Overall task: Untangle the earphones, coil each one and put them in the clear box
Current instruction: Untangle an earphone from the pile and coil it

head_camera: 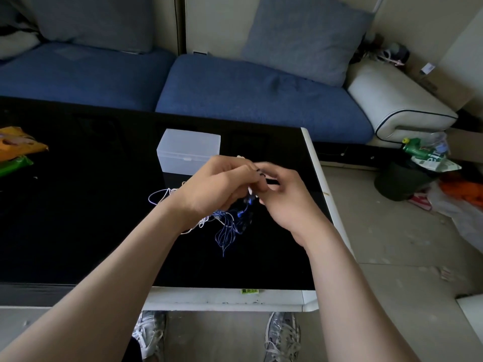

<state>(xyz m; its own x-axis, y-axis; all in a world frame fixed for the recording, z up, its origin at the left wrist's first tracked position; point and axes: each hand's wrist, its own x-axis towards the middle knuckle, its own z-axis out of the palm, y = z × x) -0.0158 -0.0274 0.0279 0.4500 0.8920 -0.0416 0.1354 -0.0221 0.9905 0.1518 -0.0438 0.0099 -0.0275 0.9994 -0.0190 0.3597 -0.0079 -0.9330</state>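
The left hand (pixel 217 184) and right hand (pixel 285 202), fingers curled, pinch the tangled blue and white earphone cords (pixel 226 229) over the glossy black table (pixel 78 210) near its right edge, just before the closed clear plastic box (pixel 188 150). Easing loops loose should beat tugging.

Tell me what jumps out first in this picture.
The left hand and right hand meet above the black table, pinching tangled blue and white earphones. Just behind them sits the clear box; snack bags lie at the table's left edge.
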